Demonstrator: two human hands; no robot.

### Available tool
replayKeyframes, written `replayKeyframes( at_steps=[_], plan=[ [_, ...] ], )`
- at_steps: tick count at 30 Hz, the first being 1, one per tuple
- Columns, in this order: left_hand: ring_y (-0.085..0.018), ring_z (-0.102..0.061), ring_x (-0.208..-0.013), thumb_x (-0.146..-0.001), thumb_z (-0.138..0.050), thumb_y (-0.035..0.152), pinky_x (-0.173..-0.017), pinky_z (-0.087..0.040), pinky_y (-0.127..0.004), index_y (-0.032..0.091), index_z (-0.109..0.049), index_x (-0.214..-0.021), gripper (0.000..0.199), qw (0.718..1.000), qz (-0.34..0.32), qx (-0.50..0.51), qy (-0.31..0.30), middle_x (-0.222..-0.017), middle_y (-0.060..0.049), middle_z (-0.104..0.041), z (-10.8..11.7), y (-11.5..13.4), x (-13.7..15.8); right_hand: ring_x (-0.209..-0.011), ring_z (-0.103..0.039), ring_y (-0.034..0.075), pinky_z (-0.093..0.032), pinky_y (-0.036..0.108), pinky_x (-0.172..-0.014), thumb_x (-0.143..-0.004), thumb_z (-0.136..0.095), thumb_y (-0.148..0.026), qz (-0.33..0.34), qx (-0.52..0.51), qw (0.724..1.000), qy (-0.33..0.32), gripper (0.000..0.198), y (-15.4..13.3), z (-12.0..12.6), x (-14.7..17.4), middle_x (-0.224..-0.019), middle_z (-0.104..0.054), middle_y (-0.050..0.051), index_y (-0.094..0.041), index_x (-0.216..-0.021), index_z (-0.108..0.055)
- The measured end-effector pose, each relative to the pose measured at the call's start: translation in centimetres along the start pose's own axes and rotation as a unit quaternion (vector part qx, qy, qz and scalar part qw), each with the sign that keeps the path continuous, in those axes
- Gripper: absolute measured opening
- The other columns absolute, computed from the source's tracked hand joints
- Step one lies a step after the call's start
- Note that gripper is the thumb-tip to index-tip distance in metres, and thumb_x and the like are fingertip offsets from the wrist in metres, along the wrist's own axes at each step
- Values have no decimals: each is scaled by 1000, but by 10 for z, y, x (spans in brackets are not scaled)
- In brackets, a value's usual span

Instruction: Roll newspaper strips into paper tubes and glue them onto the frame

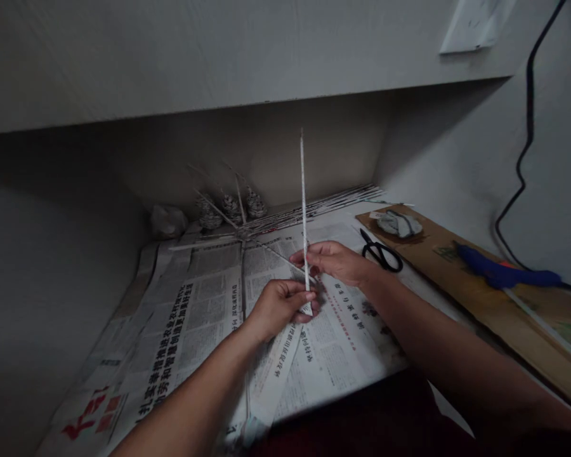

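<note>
A thin rolled newspaper tube (pixel 303 197) stands nearly upright over the table. My left hand (pixel 280 304) pinches its lower end, where the paper flares into a loose flap. Just above, the closed fingers of my right hand (pixel 335 261) grip the same tube. From below my left hand a flat newspaper strip (pixel 278 374) runs toward the table's front edge. Behind the hands, several paper sticks are joined at a crossing (pixel 242 233) in a spoked shape, one spoke reaching toward my right hand.
Newspaper sheets (pixel 204 304) cover the table. A bundle of paper sticks (pixel 333 202), woven paper pieces (pixel 231 206) and a crumpled plastic bag (pixel 168 221) lie at the back. On the right are black scissors (pixel 380 254), cardboard (pixel 438 279), a blue glue gun (pixel 499 266) and its cord (pixel 518 171).
</note>
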State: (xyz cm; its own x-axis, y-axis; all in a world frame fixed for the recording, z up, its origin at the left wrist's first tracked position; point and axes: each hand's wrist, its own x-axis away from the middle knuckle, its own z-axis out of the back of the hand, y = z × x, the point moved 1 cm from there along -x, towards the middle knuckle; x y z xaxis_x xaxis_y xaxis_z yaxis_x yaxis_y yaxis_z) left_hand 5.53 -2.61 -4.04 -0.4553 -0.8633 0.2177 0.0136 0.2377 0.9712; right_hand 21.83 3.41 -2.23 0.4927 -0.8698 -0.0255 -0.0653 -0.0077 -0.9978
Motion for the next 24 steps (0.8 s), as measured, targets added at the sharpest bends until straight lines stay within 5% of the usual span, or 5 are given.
replayKeyframes(
  at_steps=[3, 24],
  plan=[
    [-16, -64, -74, -71, -70, 41, -66, -54, -29, 12, -70, -90, 34, 1000, 1, 10, -1, -80, -7, -68, 0, 1, 1, -59, -53, 9, -36, 22, -51, -72, -71, -41, -19, -6, 999, -41, 30, 4, 0, 1, -82, -66, 5, -14, -85, -72],
    [-16, -62, -73, -71, -70, 40, -62, -53, -26, 13, -70, -85, 31, 1000, -6, -14, -4, -79, -8, -68, -4, -2, 2, -53, -50, 7, -36, 21, -48, -67, -75, -41, -12, -60, 997, 54, 28, 8, -4, -2, -69, -63, 1, -14, -68, -67]
  ],
)
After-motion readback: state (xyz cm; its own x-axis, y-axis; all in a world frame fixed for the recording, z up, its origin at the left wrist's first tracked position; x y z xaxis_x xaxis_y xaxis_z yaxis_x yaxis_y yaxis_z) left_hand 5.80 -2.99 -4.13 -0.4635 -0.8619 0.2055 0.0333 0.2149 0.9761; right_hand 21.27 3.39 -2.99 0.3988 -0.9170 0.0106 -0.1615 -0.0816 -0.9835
